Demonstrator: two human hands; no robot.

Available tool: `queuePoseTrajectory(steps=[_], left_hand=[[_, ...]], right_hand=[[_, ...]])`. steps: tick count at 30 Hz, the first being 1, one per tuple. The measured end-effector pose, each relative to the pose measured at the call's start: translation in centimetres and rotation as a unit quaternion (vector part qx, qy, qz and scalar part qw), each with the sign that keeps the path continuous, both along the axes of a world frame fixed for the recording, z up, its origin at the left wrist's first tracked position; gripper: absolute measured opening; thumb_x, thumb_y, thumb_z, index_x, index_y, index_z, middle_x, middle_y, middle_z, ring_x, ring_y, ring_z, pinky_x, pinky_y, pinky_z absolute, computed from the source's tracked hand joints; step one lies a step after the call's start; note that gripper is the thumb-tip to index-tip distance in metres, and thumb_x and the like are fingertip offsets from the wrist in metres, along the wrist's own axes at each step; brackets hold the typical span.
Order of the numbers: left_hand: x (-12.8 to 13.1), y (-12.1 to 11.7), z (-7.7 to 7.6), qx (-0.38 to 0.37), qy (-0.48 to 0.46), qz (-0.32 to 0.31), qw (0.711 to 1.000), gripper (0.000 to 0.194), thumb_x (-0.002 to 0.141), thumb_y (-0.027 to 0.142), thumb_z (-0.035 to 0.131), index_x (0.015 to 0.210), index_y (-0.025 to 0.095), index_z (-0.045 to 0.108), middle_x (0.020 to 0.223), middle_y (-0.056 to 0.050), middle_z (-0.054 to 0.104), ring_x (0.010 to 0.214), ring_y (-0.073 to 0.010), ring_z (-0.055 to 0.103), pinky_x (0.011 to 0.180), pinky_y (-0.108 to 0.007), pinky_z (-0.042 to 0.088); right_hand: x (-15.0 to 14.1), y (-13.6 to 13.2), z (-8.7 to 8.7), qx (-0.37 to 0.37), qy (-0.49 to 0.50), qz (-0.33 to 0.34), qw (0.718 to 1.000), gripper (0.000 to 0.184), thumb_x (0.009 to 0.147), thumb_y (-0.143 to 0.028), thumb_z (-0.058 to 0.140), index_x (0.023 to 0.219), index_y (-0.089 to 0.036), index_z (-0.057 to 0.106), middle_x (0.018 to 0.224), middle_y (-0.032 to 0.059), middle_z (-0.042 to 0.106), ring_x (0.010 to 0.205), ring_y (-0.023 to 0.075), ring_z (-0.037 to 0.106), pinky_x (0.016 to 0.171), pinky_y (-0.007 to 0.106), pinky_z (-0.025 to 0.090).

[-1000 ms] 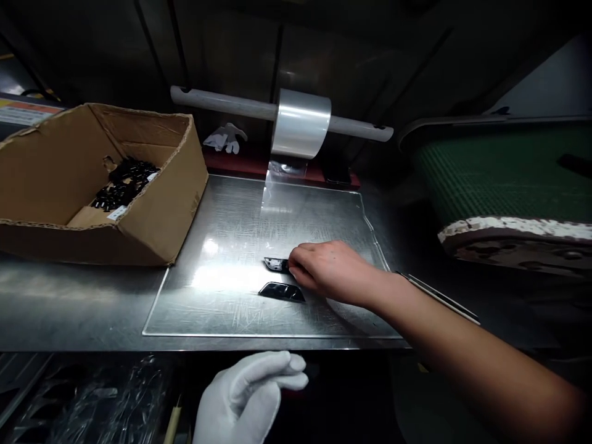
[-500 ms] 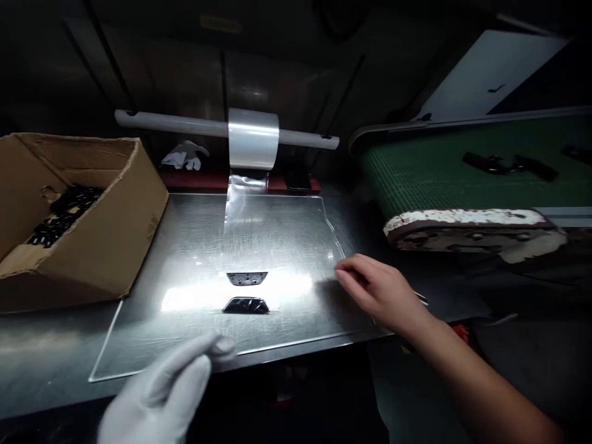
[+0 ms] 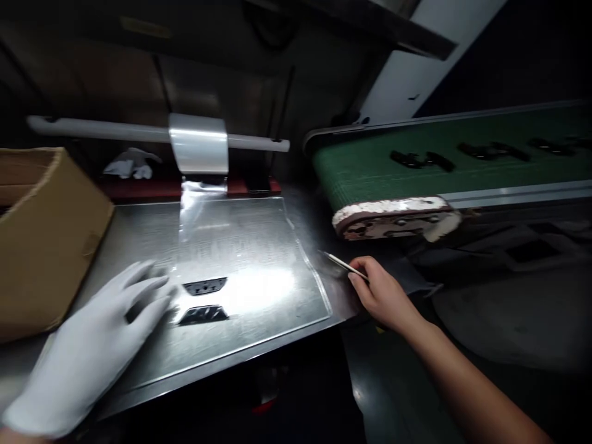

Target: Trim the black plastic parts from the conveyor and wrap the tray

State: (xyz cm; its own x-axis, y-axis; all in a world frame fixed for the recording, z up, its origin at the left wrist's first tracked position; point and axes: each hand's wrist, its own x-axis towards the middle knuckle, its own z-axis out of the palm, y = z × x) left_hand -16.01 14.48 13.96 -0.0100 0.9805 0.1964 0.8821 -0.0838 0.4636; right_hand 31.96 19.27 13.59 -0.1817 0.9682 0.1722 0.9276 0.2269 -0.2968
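My left hand, in a white glove, hovers over the left of the clear sheet on the metal bench. Its fingers are apart and hold nothing visible. Just right of its fingertips lie two small black trapezoid parts. The farther part shows a detailed face with small features; the nearer part is smooth and glossy. At the bench's right, my bare right hand pinches a thin pale stick with a dark tip, which points left and away from me.
A roll of clear film hangs on a white bar, its loose end trailing onto the sheet. A cardboard box stands left. Beyond my right hand, a green conveyor belt carries several black parts. Crumpled white gloves lie at the back.
The view has turned right. My left hand has moved forward, beside the black parts, and its fingers have spread. My right hand now holds the thin stick off the sheet's right edge.
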Motion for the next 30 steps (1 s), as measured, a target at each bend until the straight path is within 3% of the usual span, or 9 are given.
queuePoseTrajectory(steps=[4, 8, 10, 13, 23, 26, 30], left_hand=[[1.7, 0.4, 0.5, -0.008, -0.009, 0.003, 1.000, 0.031, 0.096, 0.048, 0.061, 0.117, 0.032, 0.077, 0.151, 0.000, 0.063, 0.143, -0.0289, 0.054, 0.121, -0.046, 0.043], [1.9, 0.6, 0.6, -0.011, -0.020, -0.007, 1.000, 0.028, 0.097, 0.041, 0.063, 0.119, 0.029, 0.075, 0.152, -0.004, 0.062, 0.150, -0.0270, 0.046, 0.124, -0.046, 0.039], [1.8, 0.5, 0.7, -0.010, -0.014, -0.020, 1.000, 0.024, 0.097, 0.037, 0.064, 0.116, 0.027, 0.075, 0.151, -0.007, 0.062, 0.148, -0.0279, 0.048, 0.123, -0.048, 0.040], [1.8, 0.5, 0.8, -0.005, 0.002, -0.041, 0.999, 0.017, 0.095, 0.030, 0.066, 0.109, 0.026, 0.074, 0.145, -0.008, 0.064, 0.141, -0.0288, 0.054, 0.119, -0.049, 0.045], [1.7, 0.8, 0.7, -0.006, 0.033, -0.058, 0.998, 0.017, 0.095, 0.030, 0.064, 0.105, 0.027, 0.078, 0.145, -0.009, 0.065, 0.145, -0.0309, 0.050, 0.120, -0.051, 0.043], [1.7, 0.8, 0.7, -0.008, 0.034, -0.054, 0.998, 0.019, 0.095, 0.032, 0.063, 0.105, 0.027, 0.079, 0.148, -0.009, 0.063, 0.146, -0.0305, 0.050, 0.121, -0.051, 0.042], [1.7, 0.7, 0.4, -0.020, 0.028, -0.043, 0.998, 0.021, 0.095, 0.037, 0.064, 0.107, 0.028, 0.079, 0.153, -0.007, 0.061, 0.151, -0.0296, 0.045, 0.124, -0.051, 0.038]], right_hand=[[-7.0, 0.3, 2.4, -0.060, 0.051, 0.132, 0.988, 0.014, 0.106, -0.033, 0.048, 0.117, -0.025, 0.053, 0.100, 0.0031, 0.067, 0.085, 0.0204, 0.067, 0.076, 0.033, 0.052], [-16.9, 1.6, 3.8, -0.092, 0.040, 0.301, 0.948, 0.012, 0.107, -0.027, 0.049, 0.116, -0.024, 0.056, 0.111, 0.0038, 0.066, 0.088, 0.0195, 0.065, 0.075, 0.032, 0.050], [-20.2, 2.2, 4.0, -0.086, 0.004, 0.337, 0.938, 0.014, 0.108, -0.025, 0.049, 0.117, -0.022, 0.058, 0.112, 0.0046, 0.066, 0.086, 0.0193, 0.065, 0.073, 0.032, 0.050], [-22.4, 2.7, 3.9, -0.075, -0.053, 0.350, 0.932, 0.016, 0.108, -0.025, 0.048, 0.116, -0.020, 0.061, 0.108, 0.0043, 0.067, 0.081, 0.0189, 0.065, 0.066, 0.032, 0.046], [-22.3, 3.1, 4.4, -0.081, -0.086, 0.346, 0.931, 0.019, 0.109, -0.027, 0.047, 0.108, -0.021, 0.066, 0.102, 0.0029, 0.070, 0.077, 0.0173, 0.066, 0.063, 0.030, 0.042], [-19.6, 3.1, 4.7, -0.090, -0.081, 0.332, 0.935, 0.019, 0.108, -0.027, 0.048, 0.105, -0.021, 0.066, 0.101, 0.0031, 0.070, 0.078, 0.0171, 0.066, 0.063, 0.029, 0.043], [-12.6, 2.8, 4.9, -0.088, -0.066, 0.288, 0.951, 0.022, 0.107, -0.032, 0.049, 0.103, -0.024, 0.068, 0.098, 0.0040, 0.071, 0.077, 0.0181, 0.067, 0.067, 0.030, 0.048]])
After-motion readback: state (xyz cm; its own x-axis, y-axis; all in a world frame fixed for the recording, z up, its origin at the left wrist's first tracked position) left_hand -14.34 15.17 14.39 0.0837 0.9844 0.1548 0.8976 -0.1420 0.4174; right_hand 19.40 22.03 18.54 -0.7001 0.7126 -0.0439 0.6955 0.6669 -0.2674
